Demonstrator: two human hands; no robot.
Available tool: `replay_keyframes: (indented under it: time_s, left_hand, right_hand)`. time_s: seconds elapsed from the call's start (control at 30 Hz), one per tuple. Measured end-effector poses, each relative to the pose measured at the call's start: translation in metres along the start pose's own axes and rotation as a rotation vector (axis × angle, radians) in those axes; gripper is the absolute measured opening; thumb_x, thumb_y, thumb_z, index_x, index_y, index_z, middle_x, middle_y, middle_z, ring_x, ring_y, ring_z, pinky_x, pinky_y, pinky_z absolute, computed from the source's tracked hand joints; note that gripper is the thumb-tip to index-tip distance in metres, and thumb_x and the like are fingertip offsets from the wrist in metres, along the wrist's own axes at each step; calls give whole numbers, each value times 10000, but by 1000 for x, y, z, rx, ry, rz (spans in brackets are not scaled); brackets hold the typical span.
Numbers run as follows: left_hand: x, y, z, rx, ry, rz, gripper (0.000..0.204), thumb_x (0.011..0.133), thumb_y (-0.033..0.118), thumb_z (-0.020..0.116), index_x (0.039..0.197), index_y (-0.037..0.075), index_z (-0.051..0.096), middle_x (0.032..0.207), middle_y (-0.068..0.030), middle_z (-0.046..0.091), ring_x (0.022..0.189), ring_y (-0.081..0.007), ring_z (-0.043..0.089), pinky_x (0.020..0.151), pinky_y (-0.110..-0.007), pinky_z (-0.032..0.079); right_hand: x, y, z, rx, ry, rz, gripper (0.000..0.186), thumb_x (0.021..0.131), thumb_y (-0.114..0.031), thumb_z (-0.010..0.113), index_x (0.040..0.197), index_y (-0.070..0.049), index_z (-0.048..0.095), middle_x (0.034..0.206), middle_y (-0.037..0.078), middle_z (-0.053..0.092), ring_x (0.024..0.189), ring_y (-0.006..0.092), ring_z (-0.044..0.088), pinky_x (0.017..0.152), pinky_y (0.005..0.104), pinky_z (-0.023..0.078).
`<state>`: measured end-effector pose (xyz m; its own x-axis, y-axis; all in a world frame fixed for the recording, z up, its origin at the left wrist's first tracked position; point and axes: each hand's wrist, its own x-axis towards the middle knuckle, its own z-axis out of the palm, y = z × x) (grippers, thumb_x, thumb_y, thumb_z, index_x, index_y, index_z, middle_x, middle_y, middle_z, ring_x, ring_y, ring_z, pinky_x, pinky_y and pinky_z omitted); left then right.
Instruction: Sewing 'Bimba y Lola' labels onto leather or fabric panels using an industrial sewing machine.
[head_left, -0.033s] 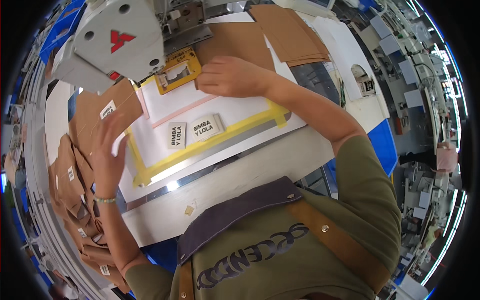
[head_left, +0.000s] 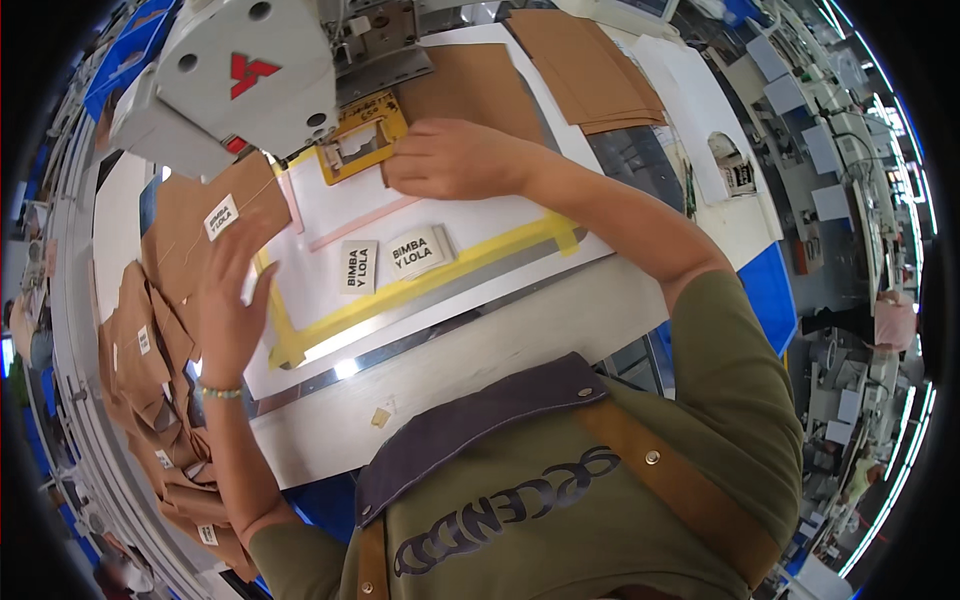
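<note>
My right hand (head_left: 465, 160) is closed beside the right edge of the yellow clamp frame (head_left: 362, 138) of a sewing machine (head_left: 235, 75). Its fingertips are hidden, so what they grip cannot be made out. A brown fabric piece (head_left: 480, 90) lies just beyond that hand. My left hand (head_left: 235, 290) hovers with fingers apart at the left, near another brown piece (head_left: 165, 225) bearing a white label (head_left: 221, 216). I see nothing in it. Between the hands, on a white sheet edged with yellow tape (head_left: 400, 300), lie a single label (head_left: 358, 268) and a small stack of labels (head_left: 416, 252).
Brown pieces with white labels (head_left: 135, 320) hang in a heap at the left. A stack of flat brown pieces (head_left: 585, 70) rests at the back right. Blue bins (head_left: 765, 300) stand right of the table. A small tan scrap (head_left: 380, 417) lies near the front edge.
My left hand has shifted slightly to the right. My right hand has moved a little left, closer to the yellow frame. The whole view has also shifted slightly.
</note>
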<state>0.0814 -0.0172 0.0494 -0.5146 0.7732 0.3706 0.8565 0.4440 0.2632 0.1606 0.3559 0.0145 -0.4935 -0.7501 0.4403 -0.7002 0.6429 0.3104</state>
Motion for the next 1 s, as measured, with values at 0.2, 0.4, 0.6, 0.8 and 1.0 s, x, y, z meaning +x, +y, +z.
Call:
replay_keyframes:
  time_s: [0.2, 0.4, 0.6, 0.8, 1.0]
  left_hand:
    - [13, 27, 34, -126, -102, 97, 538, 907, -12, 770, 1430, 12, 646, 1496, -137, 651, 1408, -391, 578, 1180, -473, 494]
    - [5, 26, 48, -123, -163, 94, 560, 973, 74, 733, 1512, 10, 595, 1580, -114, 602, 1503, -392, 486, 1226, -500, 452]
    - [4, 19, 49, 113, -226, 88, 651, 983, 180, 733, 1603, 101, 551, 1691, -21, 514, 1607, -359, 371, 1256, -508, 392]
    - [-2, 1, 41, 202, -222, 142, 614, 966, 174, 747, 1557, 101, 598, 1656, -31, 558, 1590, -343, 404, 1218, -489, 425]
    - [-10, 11, 30, 32, -152, 42, 572, 960, 139, 744, 1519, 93, 631, 1611, -77, 601, 1561, -358, 452, 1255, -495, 417]
  right_hand:
    - [54, -14, 25, 132, 114, -28, 169, 932, -217, 761, 1063, -114, 731, 1099, -5, 696, 1084, 195, 673, 919, 339, 525]
    - [3, -4, -21, 80, -1, 321, 190, 997, -279, 764, 1060, -102, 797, 1131, 37, 768, 1085, 254, 689, 973, 417, 535]
    - [-60, -9, -24, 216, -249, 585, 522, 1099, -381, 622, 1511, -60, 621, 1591, 98, 588, 1520, 311, 462, 1267, 486, 357]
    - [-53, -43, -37, 267, -395, 540, 632, 1138, -410, 528, 1671, -81, 440, 1764, 102, 388, 1662, 324, 261, 1354, 537, 189]
    - [-61, -34, -43, 448, -248, 671, 623, 1127, -389, 547, 1662, -83, 456, 1754, 99, 405, 1660, 327, 258, 1358, 562, 163]
